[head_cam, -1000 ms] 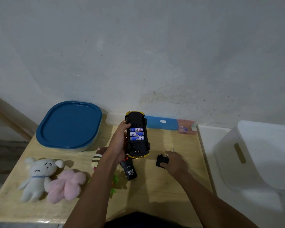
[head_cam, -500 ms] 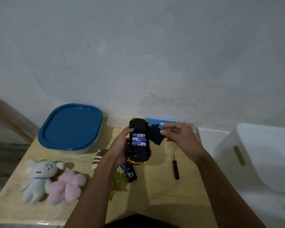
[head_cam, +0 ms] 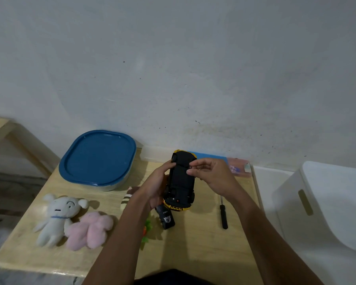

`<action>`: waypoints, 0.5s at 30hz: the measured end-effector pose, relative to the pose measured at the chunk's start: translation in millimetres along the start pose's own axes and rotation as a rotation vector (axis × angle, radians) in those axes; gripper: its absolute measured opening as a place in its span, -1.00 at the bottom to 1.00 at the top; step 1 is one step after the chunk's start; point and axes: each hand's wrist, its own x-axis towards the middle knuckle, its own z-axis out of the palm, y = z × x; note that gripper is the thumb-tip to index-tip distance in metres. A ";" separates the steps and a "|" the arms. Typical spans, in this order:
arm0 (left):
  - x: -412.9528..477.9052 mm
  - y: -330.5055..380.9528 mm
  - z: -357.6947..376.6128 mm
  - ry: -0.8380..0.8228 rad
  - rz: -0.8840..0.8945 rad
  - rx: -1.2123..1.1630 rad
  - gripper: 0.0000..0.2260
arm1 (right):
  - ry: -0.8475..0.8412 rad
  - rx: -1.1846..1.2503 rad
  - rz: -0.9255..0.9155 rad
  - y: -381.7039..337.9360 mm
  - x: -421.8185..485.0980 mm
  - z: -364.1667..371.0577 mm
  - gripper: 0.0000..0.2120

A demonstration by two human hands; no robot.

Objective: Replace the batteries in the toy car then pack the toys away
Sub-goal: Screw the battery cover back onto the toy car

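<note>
One toy car (head_cam: pixel 181 182) is held upside down above the table (head_cam: pixel 203 247), its black underside facing up and a gold body edge showing at both ends. The left hand (head_cam: pixel 155 188) wraps around the car's left side, fingers closed on it. The right hand (head_cam: pixel 211 175) comes in from the car's right, thumb and fingertips (head_cam: pixel 190 171) pinched together and pressing on the underside near the middle; whether they hold something small there cannot be told. No batteries are visible on the underside. Just below the car lies one black remote (head_cam: pixel 166 218) with a white emblem. Right of the car, on the table, lies one black screwdriver (head_cam: pixel 223 214), well apart from both hands. Left of the car, partly hidden by the left forearm, sits one striped plush (head_cam: pixel 128 197), and beneath that forearm something green and orange (head_cam: pixel 146 230) peeks out. Farther left lie two more soft toys touching each other: one white plush (head_cam: pixel 57 217) and one pink plush (head_cam: pixel 89 230). Behind and left of the car stands one container with a blue lid (head_cam: pixel 98 159). Behind the car, along the wall, lies one blue box (head_cam: pixel 212 158) and one clear packet (head_cam: pixel 239 167). Far right of the car stands one white bin (head_cam: pixel 325 210).
</note>
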 end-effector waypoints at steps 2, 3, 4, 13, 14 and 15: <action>-0.6 0.3 0.4 0.002 0.005 0.013 -0.71 | 0.011 0.030 0.004 1.3 0.3 -0.2 -0.80; -1.0 0.6 0.7 0.003 0.005 0.018 -0.71 | 0.011 0.036 0.005 2.0 0.4 -0.4 -0.80; -1.1 0.6 0.9 0.004 0.006 0.023 -0.71 | 0.012 0.037 0.006 2.8 0.6 -0.4 -0.80; -1.8 0.1 -0.3 0.003 -0.005 0.053 -0.70 | -0.003 0.027 0.005 1.3 -0.8 -0.1 -0.81; -1.7 -0.3 -0.3 0.004 -0.006 0.056 -0.69 | -0.013 0.023 0.009 0.5 -1.3 -0.1 -0.82; -2.0 -0.6 -0.3 0.004 -0.009 0.059 -0.69 | -0.022 0.020 0.012 0.0 -1.8 -0.2 -0.82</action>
